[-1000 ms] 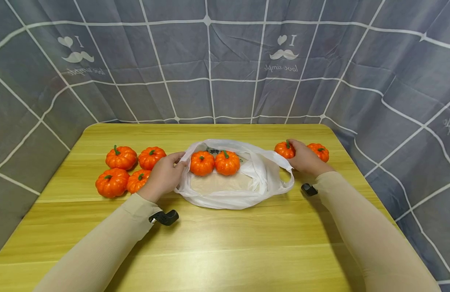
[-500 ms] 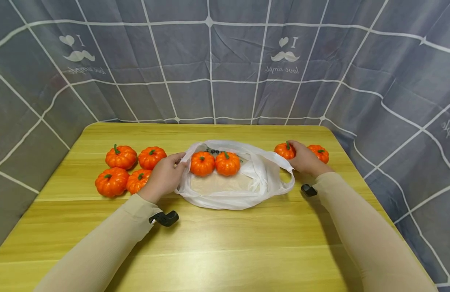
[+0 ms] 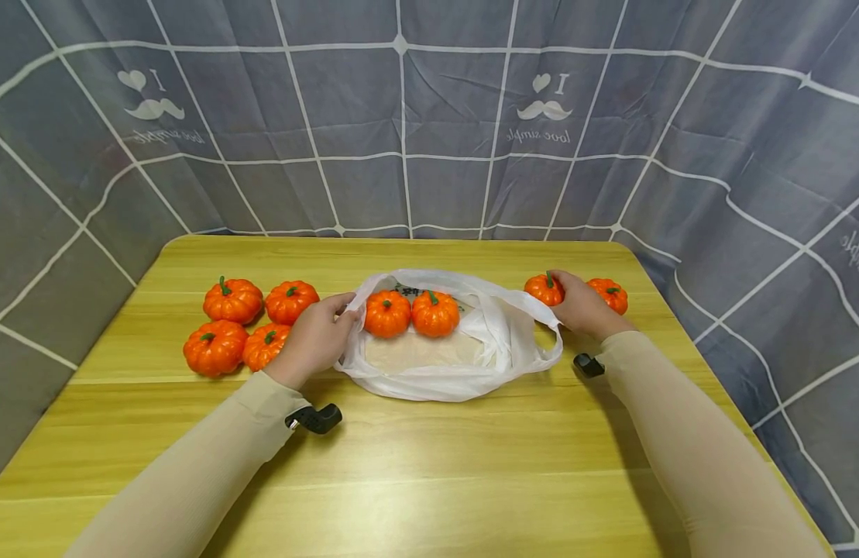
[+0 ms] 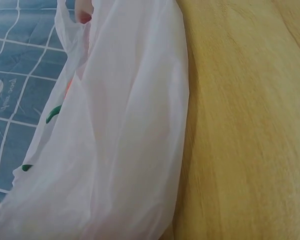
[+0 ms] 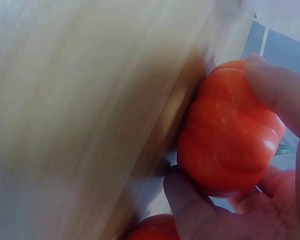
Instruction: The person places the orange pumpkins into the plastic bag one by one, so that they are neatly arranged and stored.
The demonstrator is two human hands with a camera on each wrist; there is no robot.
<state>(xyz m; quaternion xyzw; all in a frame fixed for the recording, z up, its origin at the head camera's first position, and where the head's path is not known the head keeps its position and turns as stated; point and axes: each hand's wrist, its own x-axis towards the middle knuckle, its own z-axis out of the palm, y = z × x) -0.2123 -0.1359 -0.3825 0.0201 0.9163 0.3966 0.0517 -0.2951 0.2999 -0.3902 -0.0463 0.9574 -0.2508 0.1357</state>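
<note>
A white plastic bag lies with its mouth spread wide at the middle of the table. Inside it two small orange pumpkins with green stems sit side by side. My left hand pinches the bag's left rim, its fingertips partly hidden by the plastic. To the right of the bag, my right hand grips another pumpkin. In the right wrist view the thumb and fingers curl round that pumpkin, which is close over the wooden surface.
Several pumpkins stand grouped at the left, partly behind the left hand. One more pumpkin rests just right of the right hand. The bag's handle loop reaches toward the right wrist. A grey checked curtain surrounds the wooden table.
</note>
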